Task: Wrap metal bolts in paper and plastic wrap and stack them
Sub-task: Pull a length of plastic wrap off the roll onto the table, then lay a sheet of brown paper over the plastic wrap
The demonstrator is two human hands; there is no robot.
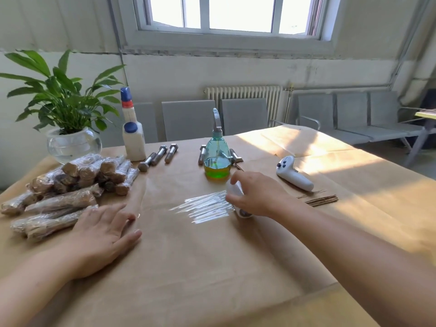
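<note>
Your right hand [253, 197] curls round the roll of plastic wrap [237, 201], fingers over its top, w/ a stretched sheet of wrap [205, 206] running from the roll leftward, flat on the brown paper [188, 256] that covers the table. The roll sits just in front of the green spray bottle [217, 156]. Your left hand [103, 234] lies flat, fingers straight & spread, palm down on the paper at the sheet's left end, gripping nothing.

Well left of the spray bottle: a stack of wrapped bolts [70, 185], brown paper under clear film, piled several layers; your left hand touches the nearest bundle's end. Three bare bolts [158, 156] lie just left of the bottle, heads mixed, side by side. More bolts [236, 156] lie behind the bottle, partly hidden, count unclear.

Left of the bottle, behind the bare bolts: a white glue bottle [133, 135] w/ blue cap, upright. Further left: a potted plant [66, 114] in a glass bowl. Right of the bottle: a white handheld controller [293, 173], lying on its side; near it, thin brown strips [320, 200] on the paper.
</note>
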